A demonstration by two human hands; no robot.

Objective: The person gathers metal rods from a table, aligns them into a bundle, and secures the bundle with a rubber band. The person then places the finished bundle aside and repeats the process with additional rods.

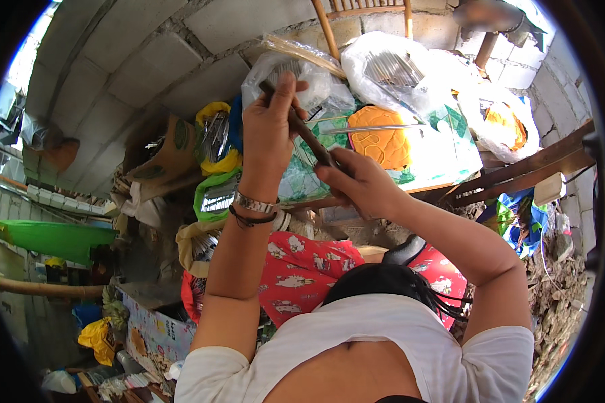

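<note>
A dark brown stick (310,142) is held slantwise in front of me, over the near left part of the table. My left hand (275,121) is closed round its upper part, thumb raised along it. Lower down, my right hand (357,180) grips the other end with the fingers wrapped round it. Beyond the hands, an orange cloth bundle (381,144) with loose cord lies on the green and white tabletop (444,164). Across the bundle rests a long thin grey rod (376,128).
Clear plastic bags hold thin rods (393,67) at the table's back; another bag (517,138) holds orange material. Left of the table are a yellow bag (215,141) with metal pieces, a green bag (215,198) and a cardboard box (168,158). A wooden beam (538,168) stands at right.
</note>
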